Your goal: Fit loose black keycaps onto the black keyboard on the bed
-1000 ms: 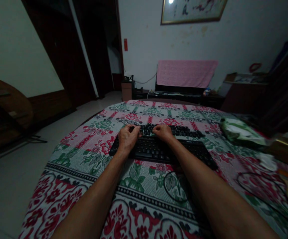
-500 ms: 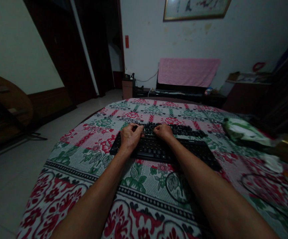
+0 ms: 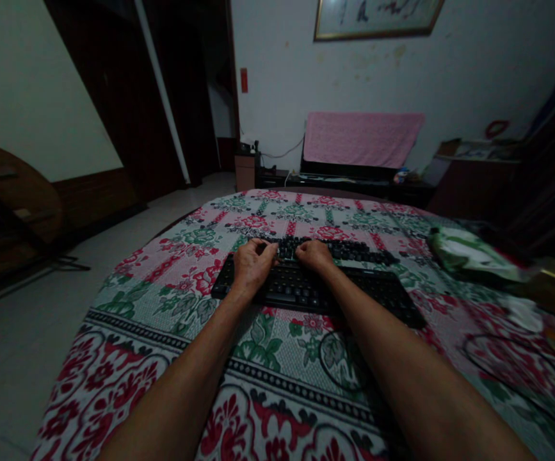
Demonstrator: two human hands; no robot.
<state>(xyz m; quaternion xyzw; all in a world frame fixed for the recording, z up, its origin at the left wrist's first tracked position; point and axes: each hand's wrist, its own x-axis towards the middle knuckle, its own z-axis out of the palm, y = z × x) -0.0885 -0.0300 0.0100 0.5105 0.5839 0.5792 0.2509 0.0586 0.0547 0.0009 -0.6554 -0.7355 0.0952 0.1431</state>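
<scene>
A black keyboard lies across the patterned tablecloth, with many of its key positions looking bare of caps. Just beyond its far edge, loose black keycaps are set out in rows. Over the keyboard's far left part is my left hand, thumb and fingertips drawn together in a pinch; whatever lies between them is too dark and small to name. My right hand is curled closed at the keyboard's far edge, beside the keycaps. Its fingertips are mostly hidden, and so is anything in them.
A thin black cable loops on the tablecloth near my right forearm. At the right are a green and white tissue pack, a crumpled white tissue and another dark cable. A pink cloth hangs beyond the table.
Both hands stay in nearly the same place. My left thumb and fingers have shifted very slightly; the keyboard and keycaps have not visibly moved.
</scene>
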